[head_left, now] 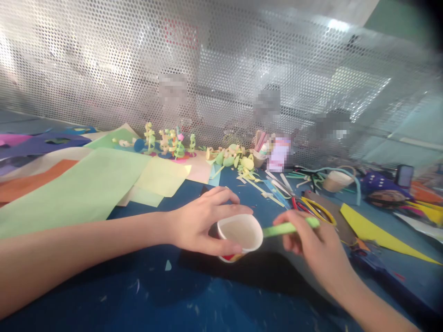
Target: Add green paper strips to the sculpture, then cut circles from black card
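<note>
My left hand is wrapped round a small white paper cup, which stands upright on the blue table. The cup looks hollow, with a red and yellow pattern low on its side. My right hand pinches a light green paper strip. One end of the strip touches the cup's right rim. Both hands are near the middle of the view, close together.
Sheets of green, yellow, orange and purple paper lie at the left. Small paper figures stand by the perforated metal screen. Scissors, paper scraps, another cup and a yellow paper triangle crowd the right side.
</note>
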Demonstrator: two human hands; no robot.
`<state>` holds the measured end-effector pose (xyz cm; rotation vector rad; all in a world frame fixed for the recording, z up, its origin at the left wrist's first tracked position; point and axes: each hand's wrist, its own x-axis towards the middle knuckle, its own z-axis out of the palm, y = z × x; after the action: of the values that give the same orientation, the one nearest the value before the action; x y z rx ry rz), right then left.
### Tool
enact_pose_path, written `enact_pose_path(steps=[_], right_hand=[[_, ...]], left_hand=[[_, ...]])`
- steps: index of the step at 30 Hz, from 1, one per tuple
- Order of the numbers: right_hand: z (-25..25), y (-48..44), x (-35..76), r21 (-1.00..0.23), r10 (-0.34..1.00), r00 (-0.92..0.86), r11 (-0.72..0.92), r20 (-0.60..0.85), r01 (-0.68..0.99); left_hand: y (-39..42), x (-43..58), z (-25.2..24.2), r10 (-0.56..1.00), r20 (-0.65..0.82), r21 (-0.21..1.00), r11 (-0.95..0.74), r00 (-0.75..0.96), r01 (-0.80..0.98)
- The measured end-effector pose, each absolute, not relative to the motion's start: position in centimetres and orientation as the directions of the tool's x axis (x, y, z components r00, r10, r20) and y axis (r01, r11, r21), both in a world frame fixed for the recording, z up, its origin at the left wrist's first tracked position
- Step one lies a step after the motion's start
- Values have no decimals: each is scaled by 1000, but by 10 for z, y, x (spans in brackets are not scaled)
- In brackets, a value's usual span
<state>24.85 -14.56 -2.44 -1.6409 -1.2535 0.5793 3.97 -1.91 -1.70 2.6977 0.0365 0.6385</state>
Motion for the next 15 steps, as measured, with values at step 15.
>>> enact_pose_path(steps=[15], right_hand=[[-15,-28,217,-943,979,-72,-161,-190,293]], left_hand=[[-20,37,-17,139,436,281,-960,889,12]])
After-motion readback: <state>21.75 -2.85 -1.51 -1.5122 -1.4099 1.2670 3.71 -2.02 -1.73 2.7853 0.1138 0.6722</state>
